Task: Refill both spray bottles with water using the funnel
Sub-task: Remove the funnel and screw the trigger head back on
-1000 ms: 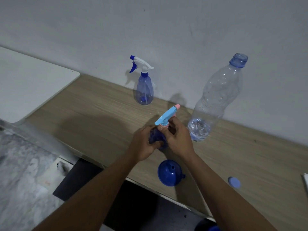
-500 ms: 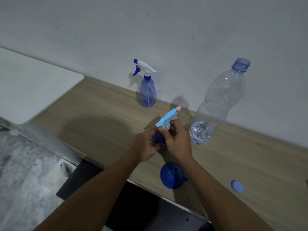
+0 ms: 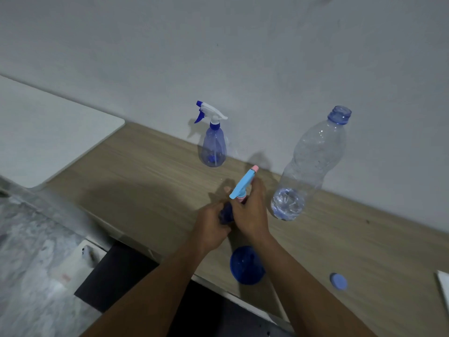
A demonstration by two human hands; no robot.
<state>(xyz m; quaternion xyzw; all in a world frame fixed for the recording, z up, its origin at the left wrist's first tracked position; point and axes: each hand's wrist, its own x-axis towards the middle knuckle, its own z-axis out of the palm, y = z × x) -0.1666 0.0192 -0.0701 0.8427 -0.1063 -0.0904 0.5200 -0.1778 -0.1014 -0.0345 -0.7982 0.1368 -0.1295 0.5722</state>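
Observation:
A small dark blue spray bottle with a light blue and pink spray head stands on the wooden counter. My left hand grips its body, which is mostly hidden. My right hand is closed around its neck and spray head. A second spray bottle, clear blue with a white and blue trigger, stands by the wall. A blue funnel lies near the counter's front edge, below my hands. A large clear water bottle, uncapped, holds a little water at the bottom.
A blue bottle cap lies on the counter at the right front. A white surface adjoins the counter on the left. A white object's corner shows at the right edge. The counter's front edge drops to a dark floor.
My hands have stayed on the small spray bottle with only slight shifts of the fingers on its neck. The view has tilted a little; nothing else moved.

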